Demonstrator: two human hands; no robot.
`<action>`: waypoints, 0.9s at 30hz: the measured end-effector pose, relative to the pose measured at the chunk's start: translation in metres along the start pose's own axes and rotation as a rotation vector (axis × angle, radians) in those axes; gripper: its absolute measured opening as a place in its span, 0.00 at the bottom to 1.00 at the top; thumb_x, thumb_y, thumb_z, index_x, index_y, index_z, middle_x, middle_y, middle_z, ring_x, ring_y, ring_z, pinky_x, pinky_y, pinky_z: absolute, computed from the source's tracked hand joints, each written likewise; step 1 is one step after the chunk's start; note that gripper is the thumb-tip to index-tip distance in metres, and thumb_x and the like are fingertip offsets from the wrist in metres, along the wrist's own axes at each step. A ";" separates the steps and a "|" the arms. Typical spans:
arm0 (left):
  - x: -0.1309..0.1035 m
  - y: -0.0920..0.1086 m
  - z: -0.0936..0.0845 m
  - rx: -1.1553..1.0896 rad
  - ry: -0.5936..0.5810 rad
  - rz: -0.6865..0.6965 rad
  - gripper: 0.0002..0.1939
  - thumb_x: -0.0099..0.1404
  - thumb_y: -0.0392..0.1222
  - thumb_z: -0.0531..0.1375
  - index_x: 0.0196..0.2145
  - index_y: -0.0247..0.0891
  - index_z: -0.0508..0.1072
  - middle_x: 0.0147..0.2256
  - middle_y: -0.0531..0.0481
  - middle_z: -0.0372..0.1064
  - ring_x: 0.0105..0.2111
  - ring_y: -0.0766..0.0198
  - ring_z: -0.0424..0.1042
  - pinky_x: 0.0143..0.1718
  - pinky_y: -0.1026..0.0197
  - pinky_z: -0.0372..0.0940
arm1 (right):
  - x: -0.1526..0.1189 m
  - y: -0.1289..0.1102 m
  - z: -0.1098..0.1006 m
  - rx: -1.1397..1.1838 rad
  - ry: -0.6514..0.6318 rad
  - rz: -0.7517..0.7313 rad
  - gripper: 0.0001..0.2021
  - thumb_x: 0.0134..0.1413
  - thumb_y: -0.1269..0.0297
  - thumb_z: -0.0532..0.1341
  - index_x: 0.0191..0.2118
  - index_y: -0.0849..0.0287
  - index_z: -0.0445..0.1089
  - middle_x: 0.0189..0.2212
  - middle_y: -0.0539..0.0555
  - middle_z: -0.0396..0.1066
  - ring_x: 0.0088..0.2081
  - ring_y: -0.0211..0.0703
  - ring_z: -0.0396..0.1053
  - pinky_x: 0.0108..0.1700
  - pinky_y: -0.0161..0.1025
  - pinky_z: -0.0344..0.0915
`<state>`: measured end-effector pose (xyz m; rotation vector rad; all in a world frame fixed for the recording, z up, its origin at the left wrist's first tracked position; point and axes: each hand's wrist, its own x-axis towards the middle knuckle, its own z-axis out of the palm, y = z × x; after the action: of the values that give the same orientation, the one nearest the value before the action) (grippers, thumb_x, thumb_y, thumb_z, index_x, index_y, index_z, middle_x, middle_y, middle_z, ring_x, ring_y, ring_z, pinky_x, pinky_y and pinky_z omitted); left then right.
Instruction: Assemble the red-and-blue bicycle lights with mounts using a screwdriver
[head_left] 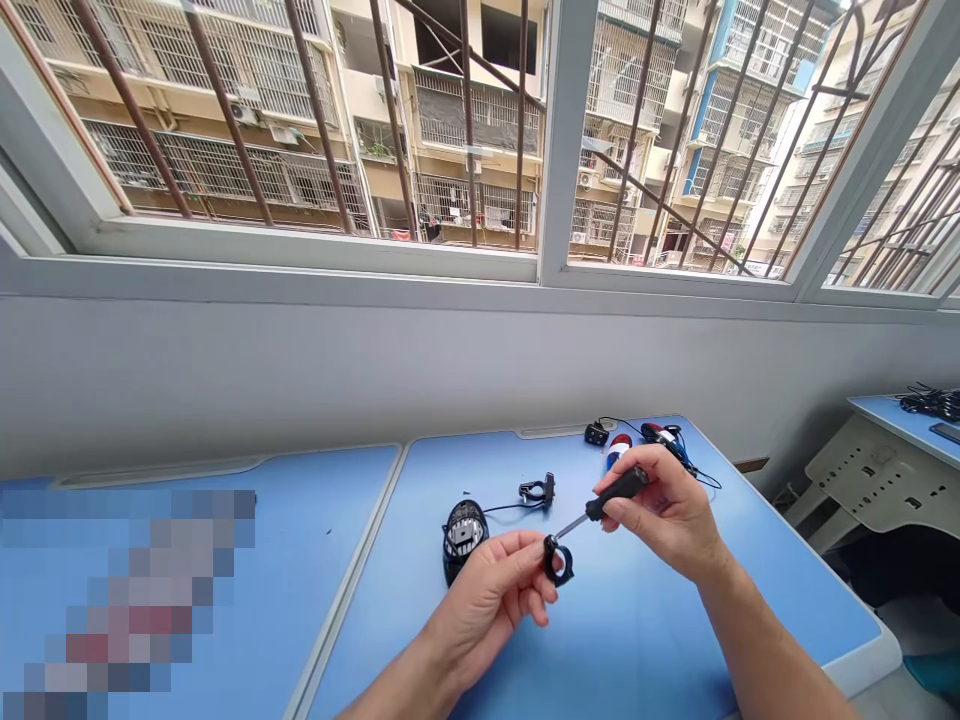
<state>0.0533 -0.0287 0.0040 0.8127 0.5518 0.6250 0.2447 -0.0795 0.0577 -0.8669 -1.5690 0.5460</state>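
My left hand pinches a small black ring clamp between thumb and fingers, above the blue table. A screwdriver with a black handle is gripped in my right hand. Its metal shaft slants down to the left, and the tip meets the top of the clamp, where a screw would be too small to make out. Just beyond my left hand lies a black oval lamp-like device, partly hidden by the hand. A thin cable joins it to a black part with a clip.
Toward the back right of the blue table are a small black box, a red, white and blue object and a cabled device. A seam separates the left tabletop. A barred window rises behind the wall.
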 end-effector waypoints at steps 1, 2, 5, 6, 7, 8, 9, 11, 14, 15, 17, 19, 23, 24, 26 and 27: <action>0.000 0.000 0.000 0.001 0.001 -0.001 0.14 0.51 0.44 0.70 0.26 0.29 0.75 0.21 0.47 0.72 0.16 0.72 0.66 0.17 0.72 0.64 | 0.000 0.002 0.001 -0.008 0.023 -0.014 0.12 0.54 0.67 0.64 0.43 0.53 0.63 0.31 0.50 0.71 0.25 0.35 0.71 0.28 0.37 0.74; -0.001 0.000 0.000 0.001 0.001 -0.002 0.14 0.51 0.44 0.70 0.27 0.29 0.75 0.21 0.47 0.72 0.16 0.72 0.66 0.17 0.72 0.64 | 0.000 0.003 0.003 -0.021 0.045 -0.036 0.14 0.54 0.67 0.64 0.45 0.52 0.63 0.31 0.49 0.71 0.25 0.35 0.71 0.28 0.36 0.74; -0.001 -0.001 0.000 0.000 0.002 -0.002 0.14 0.51 0.44 0.70 0.26 0.28 0.75 0.21 0.47 0.71 0.16 0.72 0.66 0.17 0.72 0.65 | 0.000 0.007 0.006 -0.086 0.091 -0.122 0.16 0.55 0.66 0.63 0.49 0.51 0.63 0.31 0.50 0.71 0.26 0.36 0.71 0.28 0.37 0.74; -0.001 -0.001 0.000 -0.002 0.003 -0.001 0.14 0.50 0.44 0.70 0.26 0.28 0.75 0.22 0.47 0.72 0.17 0.72 0.66 0.17 0.72 0.65 | 0.000 0.007 0.007 -0.106 0.100 -0.142 0.15 0.55 0.66 0.63 0.49 0.51 0.64 0.31 0.50 0.71 0.27 0.37 0.71 0.28 0.37 0.74; 0.000 -0.001 0.000 -0.004 0.004 0.002 0.14 0.50 0.44 0.70 0.26 0.29 0.75 0.22 0.47 0.72 0.17 0.72 0.66 0.17 0.71 0.65 | 0.000 0.007 0.007 -0.118 0.108 -0.154 0.14 0.55 0.66 0.64 0.48 0.51 0.65 0.31 0.50 0.71 0.27 0.37 0.71 0.27 0.36 0.74; 0.000 -0.001 -0.001 -0.005 0.005 0.004 0.14 0.50 0.44 0.70 0.26 0.29 0.75 0.23 0.47 0.72 0.17 0.72 0.67 0.17 0.71 0.65 | 0.000 0.007 0.007 -0.123 0.111 -0.156 0.14 0.54 0.66 0.64 0.46 0.51 0.66 0.30 0.49 0.71 0.26 0.37 0.70 0.27 0.36 0.73; 0.000 -0.001 -0.001 -0.003 0.007 0.005 0.14 0.50 0.44 0.70 0.26 0.29 0.75 0.23 0.47 0.72 0.17 0.72 0.67 0.17 0.71 0.65 | 0.000 0.006 0.007 -0.124 0.109 -0.149 0.13 0.54 0.67 0.65 0.45 0.50 0.66 0.29 0.49 0.70 0.26 0.36 0.70 0.27 0.35 0.73; 0.000 0.000 -0.001 0.002 0.009 0.007 0.14 0.51 0.44 0.70 0.27 0.29 0.75 0.22 0.48 0.71 0.17 0.72 0.66 0.17 0.71 0.65 | 0.000 0.004 0.005 -0.127 0.087 -0.125 0.13 0.53 0.68 0.65 0.44 0.51 0.66 0.30 0.48 0.70 0.28 0.36 0.70 0.29 0.35 0.74; -0.001 0.001 -0.001 0.002 0.007 0.016 0.14 0.51 0.44 0.70 0.27 0.29 0.75 0.21 0.48 0.72 0.16 0.72 0.66 0.17 0.71 0.64 | 0.000 -0.001 0.001 -0.122 0.004 -0.071 0.12 0.55 0.69 0.62 0.45 0.52 0.66 0.35 0.51 0.70 0.32 0.38 0.70 0.31 0.37 0.75; -0.001 0.002 -0.001 -0.003 0.008 0.020 0.14 0.51 0.44 0.70 0.26 0.29 0.75 0.21 0.48 0.72 0.16 0.72 0.67 0.17 0.72 0.64 | 0.000 -0.004 0.000 -0.113 -0.026 -0.051 0.12 0.56 0.69 0.61 0.46 0.53 0.66 0.37 0.52 0.70 0.34 0.39 0.70 0.31 0.37 0.76; -0.001 0.002 -0.001 -0.007 0.012 0.025 0.14 0.51 0.44 0.70 0.26 0.29 0.75 0.21 0.49 0.72 0.16 0.72 0.67 0.17 0.71 0.64 | 0.000 -0.007 -0.003 -0.093 -0.071 -0.017 0.12 0.58 0.69 0.59 0.48 0.54 0.65 0.40 0.55 0.69 0.35 0.40 0.70 0.30 0.38 0.76; -0.001 0.003 -0.001 -0.009 0.018 0.027 0.13 0.51 0.43 0.70 0.26 0.29 0.75 0.21 0.49 0.72 0.16 0.72 0.67 0.17 0.71 0.64 | 0.000 -0.008 -0.005 -0.086 -0.082 0.006 0.12 0.58 0.69 0.58 0.48 0.55 0.65 0.40 0.55 0.69 0.34 0.40 0.70 0.29 0.37 0.76; 0.000 0.002 -0.001 -0.006 0.012 0.025 0.13 0.51 0.43 0.70 0.26 0.29 0.75 0.22 0.48 0.72 0.16 0.72 0.67 0.17 0.71 0.64 | 0.000 -0.005 -0.007 -0.105 -0.057 -0.010 0.14 0.56 0.69 0.61 0.48 0.53 0.64 0.37 0.53 0.70 0.33 0.39 0.71 0.29 0.38 0.76; 0.000 0.001 -0.001 -0.004 0.009 0.025 0.13 0.51 0.43 0.70 0.26 0.29 0.75 0.22 0.48 0.72 0.16 0.72 0.67 0.17 0.71 0.64 | 0.000 -0.004 -0.007 -0.117 -0.048 -0.034 0.16 0.56 0.69 0.61 0.50 0.52 0.63 0.36 0.53 0.70 0.32 0.39 0.71 0.30 0.37 0.76; 0.000 0.001 -0.002 -0.001 0.005 0.024 0.13 0.52 0.43 0.70 0.26 0.29 0.75 0.21 0.48 0.72 0.16 0.72 0.67 0.18 0.71 0.64 | 0.001 -0.002 -0.006 -0.156 -0.026 -0.091 0.17 0.55 0.70 0.62 0.50 0.51 0.63 0.33 0.51 0.70 0.31 0.38 0.71 0.30 0.37 0.75; 0.000 0.000 -0.002 -0.002 0.004 0.023 0.13 0.52 0.43 0.70 0.26 0.29 0.75 0.21 0.48 0.72 0.16 0.72 0.67 0.18 0.71 0.64 | 0.002 -0.002 -0.005 -0.182 -0.010 -0.112 0.14 0.54 0.69 0.62 0.47 0.52 0.65 0.32 0.51 0.70 0.30 0.38 0.70 0.29 0.36 0.74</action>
<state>0.0519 -0.0275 0.0031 0.8170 0.5462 0.6484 0.2491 -0.0801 0.0616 -0.9066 -1.6846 0.3313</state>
